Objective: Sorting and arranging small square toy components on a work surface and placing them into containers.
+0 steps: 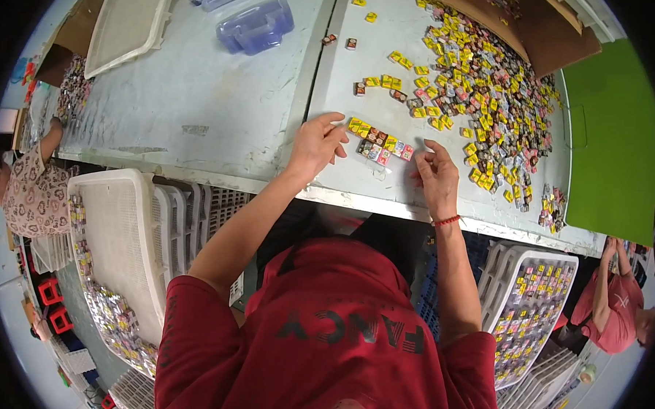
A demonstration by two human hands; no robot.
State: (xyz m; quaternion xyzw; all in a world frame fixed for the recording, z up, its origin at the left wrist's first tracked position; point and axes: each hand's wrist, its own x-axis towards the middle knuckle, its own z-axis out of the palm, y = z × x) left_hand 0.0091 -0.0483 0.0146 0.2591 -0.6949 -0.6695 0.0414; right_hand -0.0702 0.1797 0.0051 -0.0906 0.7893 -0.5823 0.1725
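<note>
On the table in front of me small blocks stand in two short rows, a yellow, brown and pink row [371, 132] with a shorter row [373, 152] of mixed colours against its near side. My left hand [318, 147] is at the left end of the longer row, fingers stretched out and apart, with nothing in them. At the right end, beside the pink block [407, 151], my right hand [437, 178] has its fingers loosely bent and thumb apart. It seems to hold nothing. A small clear piece [379, 174] lies just below the rows.
A large heap of small blocks [485, 102] covers the table's right side, before a tipped cardboard box [547, 31]. Clear blue plastic trays [256, 27] lie at the back left. White crates [121, 247] flank me. A green panel [615, 144] borders the right; co-workers are at both sides.
</note>
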